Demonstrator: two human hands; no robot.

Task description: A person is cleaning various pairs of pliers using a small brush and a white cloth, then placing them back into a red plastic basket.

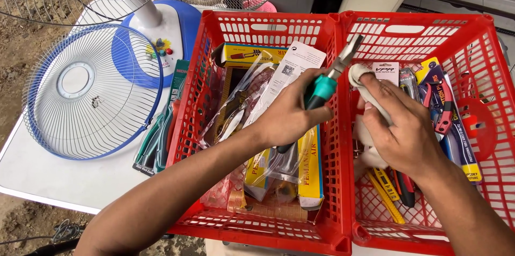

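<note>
My left hand (pixel 292 111) grips the teal and black handles of a pair of pliers (pixel 331 73), jaws pointing up and to the right over the wall between two red baskets. My right hand (pixel 399 124) holds a white cloth (pixel 365 87) and presses it against the pliers' metal jaws. The left red basket (pixel 257 25) holds packaged tools in yellow boxes and clear bags. The right red basket (pixel 472 36) holds loose hand tools with red, blue and yellow handles.
A blue-rimmed wire fan guard (pixel 91 92) lies on the white table (pixel 37 170) at the left. A fan base (pixel 161 36) in blue and white stands behind it. Green-handled tools (pixel 155 143) lie beside the left basket. Bare ground shows at the far left.
</note>
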